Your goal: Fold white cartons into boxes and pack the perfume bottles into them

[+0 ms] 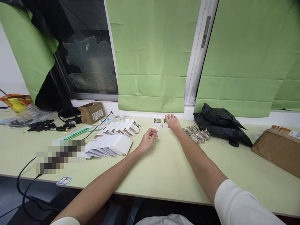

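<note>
My right hand (172, 122) reaches far across the pale green table (164, 168) and rests its fingers on a small white box with a green picture (165, 123). A second such box (157, 122) stands just left of it. My left hand (148, 140) hovers nearer to me over bare table, its fingers loosely curled, holding nothing that I can see. A pile of small shiny wrapped items (196, 134) lies just right of my right wrist. Fanned stacks of flat white cartons (110, 144) lie to the left of my left hand.
A black plastic bag (220, 125) sits at the back right, a brown parcel (278, 147) at the far right. A small cardboard box (91, 112), black cables and clips (42, 125) lie at the back left. Green blinds (152, 62) cover the window.
</note>
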Demonstrator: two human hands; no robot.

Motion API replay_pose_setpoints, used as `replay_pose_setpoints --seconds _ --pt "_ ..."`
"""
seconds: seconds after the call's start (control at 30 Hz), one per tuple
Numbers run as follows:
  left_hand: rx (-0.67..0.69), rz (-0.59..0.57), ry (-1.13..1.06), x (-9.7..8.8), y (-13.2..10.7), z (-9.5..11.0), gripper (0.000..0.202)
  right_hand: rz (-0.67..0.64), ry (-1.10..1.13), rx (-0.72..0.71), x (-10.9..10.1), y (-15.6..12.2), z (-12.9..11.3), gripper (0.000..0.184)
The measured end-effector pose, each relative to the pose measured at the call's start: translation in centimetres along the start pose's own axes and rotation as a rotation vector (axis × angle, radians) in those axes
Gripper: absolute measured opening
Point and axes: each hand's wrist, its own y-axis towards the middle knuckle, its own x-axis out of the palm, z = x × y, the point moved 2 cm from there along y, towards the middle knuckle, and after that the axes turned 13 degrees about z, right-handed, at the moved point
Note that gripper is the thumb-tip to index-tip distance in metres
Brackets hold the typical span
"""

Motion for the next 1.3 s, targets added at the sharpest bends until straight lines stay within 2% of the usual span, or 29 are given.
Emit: replay_pose_setpoints --seconds 0.23,0.5,0.7,0.8,0.97,1.17,1.3 --pt "-0.001 0.011 -0.020 -0.1 0.1 0.1 0.017 -0.001 0.015 0.016 0.2 0.0 0.1 0.055" --pt "0.002 0.023 -0.048 -0.3 0.1 0.8 0.015 -0.010 0.027 0.014 -0.1 -0.4 0.3 0.062" --pt "0.036 0.029 -0.022 -0.5 0.2 0.5 0.016 -0.019 0.059 -0.042 -2.0 -0.6 2.4 0.060" --pt "0.044 0.025 0.018 -0.5 0.1 0.3 0.017 -0.010 0.075 -0.050 -3.8 -1.3 4.1 0.050" --pt "0.134 -0.047 0.152 -0.7 -0.3 0.5 0.019 0.026 0.134 -0.109 -7.7 -4.6 4.9 0.023" --pt "0.316 -0.184 0.339 -1.0 -0.9 0.6 0.025 0.068 0.422 -0.191 -11.7 -11.3 1.9 0.022" --pt "0.380 -0.253 0.406 -1.0 -1.3 0.5 0.031 0.079 0.630 -0.117 -12.3 -14.5 0.5 0.027"
